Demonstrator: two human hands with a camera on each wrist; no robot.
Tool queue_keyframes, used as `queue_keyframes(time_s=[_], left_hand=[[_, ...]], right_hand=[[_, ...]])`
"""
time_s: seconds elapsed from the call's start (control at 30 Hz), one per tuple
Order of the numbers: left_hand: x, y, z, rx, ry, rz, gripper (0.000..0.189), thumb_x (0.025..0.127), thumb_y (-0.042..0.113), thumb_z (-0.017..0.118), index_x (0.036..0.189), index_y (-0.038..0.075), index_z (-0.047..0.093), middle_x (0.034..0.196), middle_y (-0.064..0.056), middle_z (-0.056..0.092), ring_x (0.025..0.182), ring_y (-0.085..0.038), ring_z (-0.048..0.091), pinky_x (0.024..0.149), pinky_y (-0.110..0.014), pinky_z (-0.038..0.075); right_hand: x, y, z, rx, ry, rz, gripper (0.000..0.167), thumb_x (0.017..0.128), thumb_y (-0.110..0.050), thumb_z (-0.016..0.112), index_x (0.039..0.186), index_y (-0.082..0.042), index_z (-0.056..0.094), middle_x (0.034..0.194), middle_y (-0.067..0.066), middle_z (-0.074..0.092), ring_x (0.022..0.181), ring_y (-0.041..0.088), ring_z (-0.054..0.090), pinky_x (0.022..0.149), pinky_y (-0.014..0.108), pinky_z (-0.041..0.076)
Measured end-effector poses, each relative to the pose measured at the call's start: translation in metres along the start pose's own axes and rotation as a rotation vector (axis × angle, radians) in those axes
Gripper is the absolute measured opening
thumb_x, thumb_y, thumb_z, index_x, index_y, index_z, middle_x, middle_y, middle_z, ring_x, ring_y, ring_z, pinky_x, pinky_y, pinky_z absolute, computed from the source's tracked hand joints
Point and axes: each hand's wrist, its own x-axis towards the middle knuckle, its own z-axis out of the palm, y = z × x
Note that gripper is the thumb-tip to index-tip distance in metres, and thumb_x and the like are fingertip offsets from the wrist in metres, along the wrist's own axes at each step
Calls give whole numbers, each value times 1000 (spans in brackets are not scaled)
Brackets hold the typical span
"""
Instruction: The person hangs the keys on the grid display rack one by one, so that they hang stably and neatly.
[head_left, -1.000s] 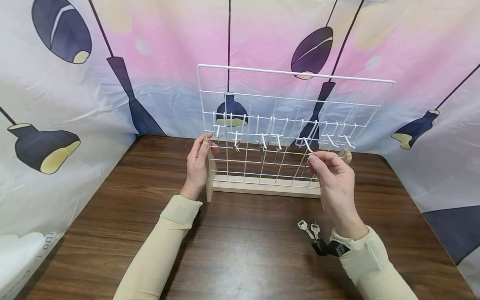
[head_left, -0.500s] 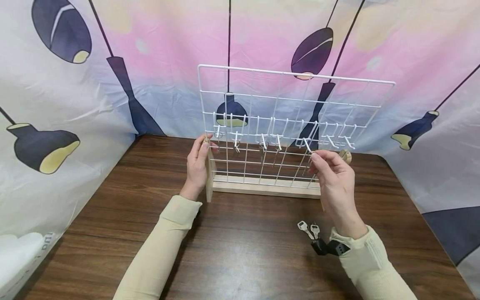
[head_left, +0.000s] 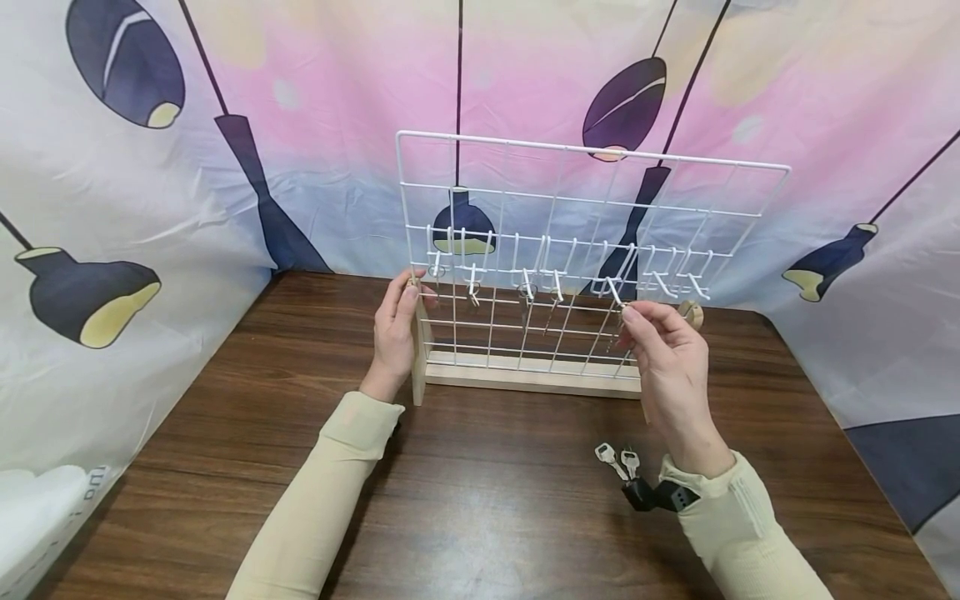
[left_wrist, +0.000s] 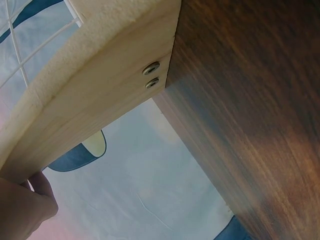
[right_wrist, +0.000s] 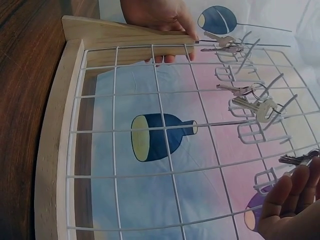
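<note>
At right part of wire grid [head_left: 592, 150], fingers of our right hand [head_left: 675, 379] pinch key set [right_wrist: 294, 159] at hook [head_left: 615, 291] tip; our left hand [head_left: 392, 333] grips wooden upright [head_left: 418, 362] at grid's left end. For hanging, we judge: brace grid, slide set past tip, release once seated. Versus earlier frame: little changed; loose keys [head_left: 630, 463] stay on surface [head_left: 487, 500] before grid.

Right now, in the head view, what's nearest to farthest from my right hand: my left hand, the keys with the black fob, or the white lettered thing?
1. Keys with the black fob: on the table, below your right hand.
2. Left hand: at the rack's left end.
3. White lettered thing: far left edge.
</note>
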Motion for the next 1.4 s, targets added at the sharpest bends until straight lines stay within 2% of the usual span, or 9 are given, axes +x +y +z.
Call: queue_keyframes(time_s=[0.27,0.5,0.67,0.77,0.93,1.03,1.13,1.27,1.4], left_hand=[[0,0,0,13,3,8,36,103,4,33,130,-15,46,94,-24,56,89,-36,56,87,-50,43],[0,0,0,10,2,-1,36,104,5,32,131,-15,46,99,-40,50,89,-26,58,88,-51,43],[0,1,1,6,2,0,36,104,4,32,131,-15,45,93,-11,60,88,-15,58,88,-51,42],[0,1,1,1,4,5,36,103,3,32,131,-16,45,91,3,59,88,-19,58,88,-53,42],[0,1,0,-5,10,-5,36,103,4,32,130,-16,45,93,-7,58,89,-24,58,88,-48,44],[0,1,0,-1,10,-4,36,103,4,33,130,-16,45,94,-18,57,88,-17,58,86,-38,46],[0,1,1,0,13,4,36,103,3,33,130,-17,45,93,-17,58,87,-13,58,84,-30,46],[0,-1,0,-9,16,8,36,102,3,33,130,-18,44,91,0,60,87,-16,59,83,-30,46],[1,-1,0,-5,12,10,35,103,3,33,129,-17,45,91,6,60,88,-20,59,83,-29,47]], right_hand=[[0,2,0,-21,16,13,8,90,4,65,95,-1,69,81,6,63,70,17,56,66,23,49],[-3,3,-4,-30,22,37,6,89,3,66,93,-1,66,76,6,61,67,16,56,65,24,49],[-5,4,-9,-50,25,46,6,89,3,66,92,-1,66,77,5,61,66,16,56,64,23,49],[-7,6,-13,-69,21,47,8,90,5,64,95,0,65,77,5,61,65,15,55,63,23,49],[-9,7,-21,-186,-21,46,13,89,5,65,102,6,61,75,4,61,65,14,56,63,22,49],[-9,6,-30,-376,-112,30,16,89,5,66,103,10,60,77,3,62,67,12,59,65,20,50],[-10,6,-40,-611,-260,6,15,89,2,67,102,9,62,81,4,62,71,10,59,65,20,50],[-12,10,-52,-876,-476,48,15,91,-12,70,102,-3,65,82,4,61,70,13,56,61,23,47],[-15,18,-61,-1056,-674,164,22,88,-23,73,104,-11,64,80,0,58,70,14,55,62,25,47]])
